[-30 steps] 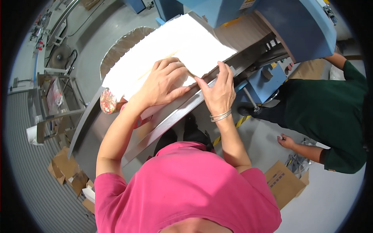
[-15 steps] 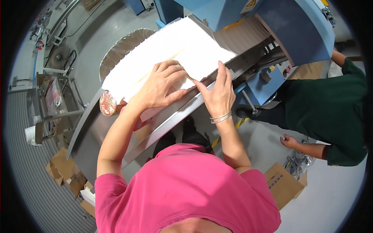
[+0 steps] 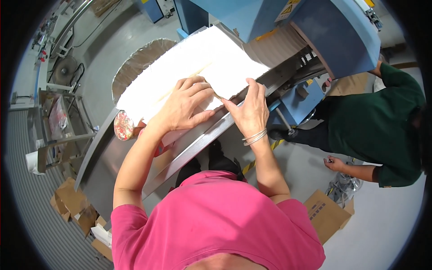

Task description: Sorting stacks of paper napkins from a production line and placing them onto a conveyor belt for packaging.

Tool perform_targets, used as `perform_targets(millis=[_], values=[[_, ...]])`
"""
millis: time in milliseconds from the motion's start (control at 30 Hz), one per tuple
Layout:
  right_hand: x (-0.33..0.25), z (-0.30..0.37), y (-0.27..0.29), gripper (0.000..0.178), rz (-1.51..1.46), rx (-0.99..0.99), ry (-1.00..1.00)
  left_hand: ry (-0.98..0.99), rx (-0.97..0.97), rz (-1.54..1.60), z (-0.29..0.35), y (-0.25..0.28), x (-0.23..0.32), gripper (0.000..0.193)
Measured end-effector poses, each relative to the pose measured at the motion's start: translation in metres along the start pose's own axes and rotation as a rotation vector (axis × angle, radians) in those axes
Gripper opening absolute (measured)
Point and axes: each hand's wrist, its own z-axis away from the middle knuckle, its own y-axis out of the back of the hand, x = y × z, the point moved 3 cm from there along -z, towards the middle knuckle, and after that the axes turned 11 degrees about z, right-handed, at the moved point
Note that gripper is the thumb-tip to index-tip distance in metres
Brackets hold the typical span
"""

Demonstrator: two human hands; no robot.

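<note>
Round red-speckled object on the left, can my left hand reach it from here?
Probably yes: nothing appears to cover the round red-speckled object, though the left hand would have to leave the white material.

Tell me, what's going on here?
A person in a pink top stands at a metal table. Their left hand rests on bright white material; their right hand is at its near edge, thumb close to a thin brownish strip. A blue machine stands beyond, and another person in green is at the right.

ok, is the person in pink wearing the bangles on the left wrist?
No: the silver bangles circle the wrist of the right hand, and the left hand has none.
</note>
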Motion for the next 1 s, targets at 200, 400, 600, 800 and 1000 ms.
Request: perform_targets(millis=[200, 400, 600, 800, 1000], values=[[-0.001, -0.002, -0.002, 0.075, -0.065, 0.000, -0.013, -0.023, 0.003, -0.003, -0.001, 0.003, 0.001, 0.044], [0.003, -0.002, -0.008, 0.065, -0.037, 0.057, 0.084, -0.017, 0.027, 0.005, 0.000, -0.001, 0.002, 0.035], [0.003, 0.006, 0.017, 0.048, -0.298, 0.228, 0.164, -0.024, 0.056, 0.011, -0.003, -0.004, 0.000, 0.024], [0.016, 0.053, 0.070, 0.062, -0.209, 0.413, 0.251, -0.081, 0.106, -0.050, -0.016, -0.011, -0.007, 0.018], [0.076, 0.145, 0.039, 0.065, -0.541, 0.310, -0.170, -0.142, 0.154, -0.053, -0.045, -0.019, -0.011, 0.016]])
